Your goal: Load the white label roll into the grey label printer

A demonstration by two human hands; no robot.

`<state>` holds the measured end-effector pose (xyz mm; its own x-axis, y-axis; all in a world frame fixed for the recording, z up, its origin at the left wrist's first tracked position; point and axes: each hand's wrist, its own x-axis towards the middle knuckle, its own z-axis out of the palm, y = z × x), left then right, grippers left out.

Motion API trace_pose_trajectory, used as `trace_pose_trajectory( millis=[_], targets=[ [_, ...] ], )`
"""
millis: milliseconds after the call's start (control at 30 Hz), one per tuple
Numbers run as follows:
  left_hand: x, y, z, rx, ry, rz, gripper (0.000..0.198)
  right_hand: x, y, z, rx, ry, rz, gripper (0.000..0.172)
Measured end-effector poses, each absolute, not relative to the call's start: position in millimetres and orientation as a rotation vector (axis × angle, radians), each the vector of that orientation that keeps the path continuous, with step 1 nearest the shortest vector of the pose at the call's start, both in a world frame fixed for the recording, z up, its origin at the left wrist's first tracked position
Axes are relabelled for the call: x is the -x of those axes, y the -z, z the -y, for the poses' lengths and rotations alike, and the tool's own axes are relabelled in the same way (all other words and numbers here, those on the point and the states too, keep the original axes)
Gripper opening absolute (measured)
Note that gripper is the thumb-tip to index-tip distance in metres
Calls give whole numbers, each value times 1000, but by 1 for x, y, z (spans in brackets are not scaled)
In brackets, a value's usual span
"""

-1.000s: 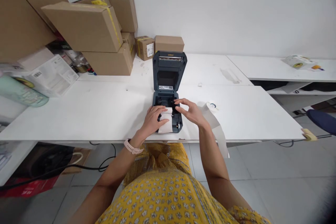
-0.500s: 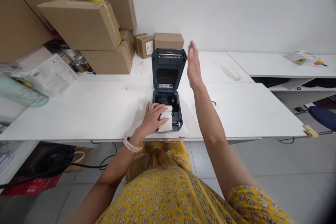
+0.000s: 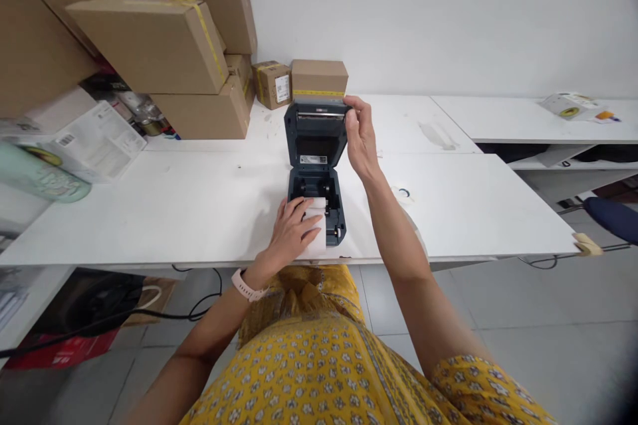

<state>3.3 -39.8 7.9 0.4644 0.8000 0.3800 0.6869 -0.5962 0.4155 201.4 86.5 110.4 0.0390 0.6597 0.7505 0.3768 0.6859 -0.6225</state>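
Observation:
A dark blue label printer [image 3: 315, 179] stands open at the near edge of the white table [image 3: 199, 212], its lid [image 3: 315, 136] raised. My right hand [image 3: 359, 136] grips the lid's top right corner with fingers curled over the edge. My left hand [image 3: 292, 232] lies flat on the white paper strip [image 3: 317, 229] that comes out of the printer's front, fingers spread, a pink watch on the wrist.
Cardboard boxes [image 3: 164, 53] are stacked at the back left, two small boxes [image 3: 319, 78] behind the printer. Packets and a green roll [image 3: 40, 176] sit far left. A label strip [image 3: 405, 194] lies right of the printer. Cables run on the floor beneath.
My right hand left the printer's paper bay, rose open beside the lid, and now holds the lid's top corner. The left hand stayed pressed on the paper.

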Motion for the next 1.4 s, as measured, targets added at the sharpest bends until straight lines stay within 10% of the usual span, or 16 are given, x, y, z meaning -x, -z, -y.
trace_pose_trajectory(
  millis=[500, 633, 867, 1400],
  targets=[
    [9, 12, 130, -2270, -1428, -1308, 21, -193, 4, 90, 1220, -433, 1670, 26],
    [4, -1, 86, -1526, -1439, -1627, 58, -191, 15, 85, 1264, -498, 1559, 21],
    [5, -3, 45, -1033, -1031, -1141, 74, -198, 29, 66, 1233, -880, 1434, 80],
    [3, 7, 127, -1007, -1116, -1485, 41, -188, 28, 72, 1125, -1005, 1283, 76]
  ],
)
